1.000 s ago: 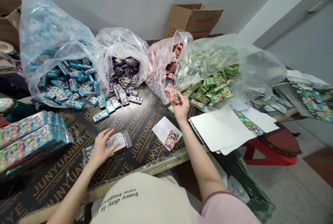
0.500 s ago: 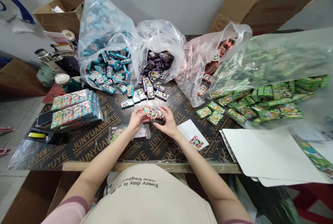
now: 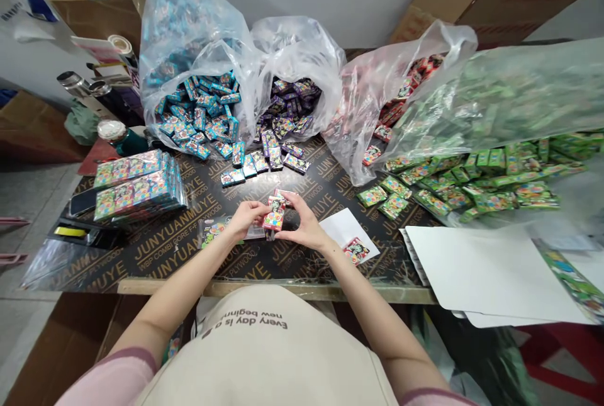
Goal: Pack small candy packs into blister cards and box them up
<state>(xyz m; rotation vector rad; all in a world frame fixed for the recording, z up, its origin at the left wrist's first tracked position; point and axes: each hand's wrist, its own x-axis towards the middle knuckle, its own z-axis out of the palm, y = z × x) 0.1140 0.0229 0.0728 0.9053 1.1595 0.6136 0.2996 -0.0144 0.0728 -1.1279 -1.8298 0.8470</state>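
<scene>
The left hand (image 3: 246, 218) is pinching a small red box (image 3: 274, 218) between thumb and fingers; the right hand (image 3: 304, 223) is curving loosely around its other side.

Both forearms reach forward and inward — the left hand (image 3: 246, 219) pinches, the right hand (image 3: 302, 225) curves open beside it.

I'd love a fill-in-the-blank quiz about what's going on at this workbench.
The left hand grips a small box with a ____ border. The leftmost plastic bag holds small ____ boxes. The bag farthest right holds small ____ ones. The large sheet near the front right is plain ____.

Missing words: red; blue; green; white.
</scene>
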